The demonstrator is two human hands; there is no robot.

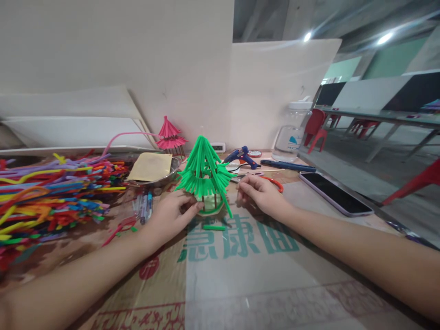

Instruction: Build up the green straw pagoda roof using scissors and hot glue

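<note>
A green pavilion-like model [202,176] of fuzzy stems with a two-tiered roof stands on a round base in the middle of the table. My left hand [177,211] is at the left of its base, thumb and fingers closed on the base's edge. To the right of the model, my right hand [257,195] is raised slightly with its fingertips pinched together; anything between them is too small to make out. One green stem slants down from the roof at the front right. A short green piece [214,227] lies in front of the base.
Colourful fuzzy stems [51,192] are heaped at the left, beside a bowl with a yellow sheet [151,166]. Behind are a pink model [169,135], a blue glue gun [244,156] and a bottle [294,130]. Orange-handled scissors [276,184] and a phone [335,193] lie right.
</note>
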